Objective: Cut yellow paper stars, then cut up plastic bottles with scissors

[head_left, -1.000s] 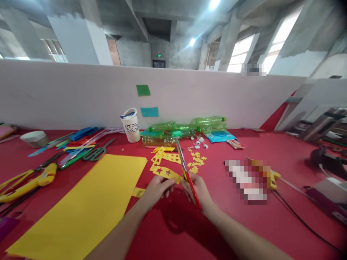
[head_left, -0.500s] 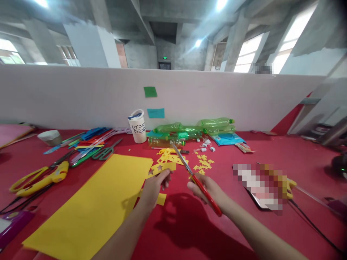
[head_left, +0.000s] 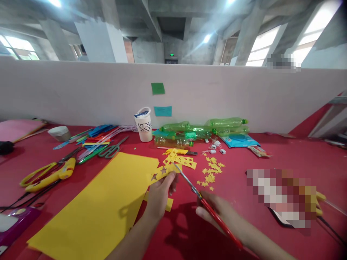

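My left hand (head_left: pixel 162 196) pinches a strip of yellow paper (head_left: pixel 159 174) with star-shaped holes cut in it. Red-handled scissors (head_left: pixel 192 188) lie in the grip of my right hand (head_left: pixel 222 215), blades slanting up and left. Their tip reaches the right end of the strip; whether it touches, I cannot tell. Under my left wrist is another small yellow paper piece (head_left: pixel 170 205). Large yellow paper sheets (head_left: pixel 100 202) lie to the left. Beyond my hands are more strips with star holes (head_left: pixel 187 160), and to their right, several loose yellow paper stars (head_left: pixel 213 168).
A yellow utility knife (head_left: pixel 180 151), green plastic bottles (head_left: pixel 196 134) and a white cup (head_left: pixel 143 128) stand or lie toward the partition (head_left: pixel 114 94). Green scissors (head_left: pixel 112 148) and a yellow glue gun (head_left: pixel 54 177) are left. A partly blurred phone (head_left: pixel 282 218) lies right.
The view has shifted, so most things sit further right. The scissors' tip has come closer to the strip in my left hand. Loose stars once behind my right hand now show fully.
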{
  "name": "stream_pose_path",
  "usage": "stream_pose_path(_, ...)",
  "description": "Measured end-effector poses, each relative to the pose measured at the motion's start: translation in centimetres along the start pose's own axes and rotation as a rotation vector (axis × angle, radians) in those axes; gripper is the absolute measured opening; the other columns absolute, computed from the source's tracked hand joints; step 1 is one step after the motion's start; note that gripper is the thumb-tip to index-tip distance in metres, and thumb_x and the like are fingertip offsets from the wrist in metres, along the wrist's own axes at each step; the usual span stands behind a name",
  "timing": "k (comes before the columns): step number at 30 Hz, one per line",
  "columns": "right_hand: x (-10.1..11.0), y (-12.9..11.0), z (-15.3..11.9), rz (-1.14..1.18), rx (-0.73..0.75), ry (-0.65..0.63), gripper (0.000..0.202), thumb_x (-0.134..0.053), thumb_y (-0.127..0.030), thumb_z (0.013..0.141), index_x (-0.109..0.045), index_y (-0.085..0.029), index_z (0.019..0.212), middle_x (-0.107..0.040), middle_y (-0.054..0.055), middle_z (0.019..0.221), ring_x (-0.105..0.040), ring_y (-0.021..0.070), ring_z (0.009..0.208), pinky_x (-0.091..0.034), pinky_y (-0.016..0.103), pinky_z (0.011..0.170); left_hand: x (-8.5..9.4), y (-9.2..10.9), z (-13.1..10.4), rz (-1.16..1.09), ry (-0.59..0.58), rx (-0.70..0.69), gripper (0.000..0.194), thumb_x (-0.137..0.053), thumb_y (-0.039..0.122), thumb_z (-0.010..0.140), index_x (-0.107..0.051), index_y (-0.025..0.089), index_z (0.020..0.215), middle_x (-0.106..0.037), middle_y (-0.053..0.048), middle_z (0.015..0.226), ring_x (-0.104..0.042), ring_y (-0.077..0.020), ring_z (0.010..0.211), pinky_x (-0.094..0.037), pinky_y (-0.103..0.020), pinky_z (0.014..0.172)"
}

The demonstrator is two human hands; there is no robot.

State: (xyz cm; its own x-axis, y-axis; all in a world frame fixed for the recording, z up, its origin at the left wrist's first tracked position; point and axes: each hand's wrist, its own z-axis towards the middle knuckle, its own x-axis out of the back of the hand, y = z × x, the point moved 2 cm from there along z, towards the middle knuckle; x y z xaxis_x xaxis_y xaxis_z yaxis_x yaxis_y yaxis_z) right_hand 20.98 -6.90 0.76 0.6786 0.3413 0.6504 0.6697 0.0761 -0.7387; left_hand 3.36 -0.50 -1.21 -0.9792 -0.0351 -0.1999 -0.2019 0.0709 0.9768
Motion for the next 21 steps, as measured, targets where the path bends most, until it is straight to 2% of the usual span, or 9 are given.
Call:
stream_pose_path(8,-0.1,0.2,-0.3,0.157,0.026,-0.028,0.039,-0.042,-0.057,0.085,-0.039,-0.02,0.072,-0.038,-0.004,0.066,-0.033,0.0115,0.059,-0.027,0.022,0.051,-0.8,0.1,-1.2,0.099,-0.101,0.002,0.031,-0.055,0.042,0.077,-0.06,0.015,0.063,-0.055,-0.001,0.056,-0.048,-0.0108,0.052,-0.038,-0.022,0.049)
stream_pose_path(14,-0.4,0.3,-0.6,0.244,0.036,-0.073,0.038,-0.044,-0.055,0.085,-0.038,-0.02,0.072,-0.036,-0.005,0.064,-0.032,0.0102,0.056,-0.024,0.021,0.049,-0.9,0.5,-1.1,0.03,-0.079,-0.046,0.03,-0.054,0.037,0.079,-0.055,0.015,0.058,-0.051,0.001,0.052,-0.045,-0.009,0.047,-0.036,-0.021,0.046)
stream_pose_path(21,-0.1,-0.8,-0.7,0.284,0.011,-0.119,0.04,-0.045,-0.056,0.085,-0.037,-0.019,0.072,-0.033,-0.005,0.065,-0.03,0.01,0.058,-0.026,0.022,0.051,-1.0,0.8,-1.5,-0.008,-0.078,-0.042,0.029,-0.055,0.037,0.078,-0.055,0.015,0.059,-0.051,0.001,0.053,-0.044,-0.0086,0.049,-0.035,-0.02,0.047)
